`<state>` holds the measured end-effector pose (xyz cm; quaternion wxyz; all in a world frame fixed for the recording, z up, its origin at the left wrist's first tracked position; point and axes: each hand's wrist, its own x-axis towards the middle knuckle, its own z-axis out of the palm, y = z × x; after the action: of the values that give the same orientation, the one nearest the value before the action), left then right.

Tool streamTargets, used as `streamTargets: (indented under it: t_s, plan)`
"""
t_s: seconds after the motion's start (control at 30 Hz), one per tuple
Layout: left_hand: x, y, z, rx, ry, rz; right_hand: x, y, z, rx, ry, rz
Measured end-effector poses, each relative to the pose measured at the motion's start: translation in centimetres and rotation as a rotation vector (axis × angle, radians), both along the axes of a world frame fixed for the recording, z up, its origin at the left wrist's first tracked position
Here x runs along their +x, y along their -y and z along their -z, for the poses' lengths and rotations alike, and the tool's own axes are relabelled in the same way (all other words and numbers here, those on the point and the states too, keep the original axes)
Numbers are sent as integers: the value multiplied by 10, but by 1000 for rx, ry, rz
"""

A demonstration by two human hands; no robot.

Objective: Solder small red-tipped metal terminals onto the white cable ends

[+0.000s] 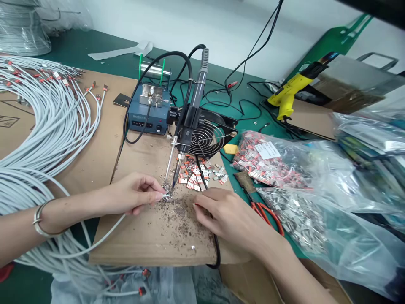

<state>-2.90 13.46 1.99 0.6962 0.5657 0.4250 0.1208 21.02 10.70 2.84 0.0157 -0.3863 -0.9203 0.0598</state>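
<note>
Thumb and fingers of my left hand (137, 196) pinch the end of a grey-white cable (112, 229), with its bare tip just under the point of the soldering iron (192, 107). The iron hangs tip down in a stand, a thin bent metal tube (171, 158) beside it. My right hand (223, 211) rests low over the cardboard (142, 245), fingers curled together; a speck of red shows at the fingertips, but I cannot make out what they hold. Just beyond it lies a pile of small orange-and-silver connectors (193, 175).
A blue soldering station (147, 114) with a solder spool (155, 69) and a black fan (209, 137) stand behind. Coiled cables (41, 139) fill the left. Bags of connectors (262, 162) and metal parts (297, 219), red-handled scissors (268, 215) and a yellow heat gun (289, 95) lie right.
</note>
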Motion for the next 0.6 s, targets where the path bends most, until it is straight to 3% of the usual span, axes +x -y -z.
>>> streamTargets:
  t_s: [0.17,0.37,0.47,0.6]
  plan:
    - [0,1,-1,-36,-2,-19,-1,5,-2,-209,-495,88]
    - [2,1,-3,-69,-27,-42,-22,4,16,-770,-994,524]
    - [2,0,-2,-61,-59,-54,-33,0,23,-1021,-1128,640]
    - [0,0,0,-52,-90,-70,-41,-3,25,-1110,-1242,655]
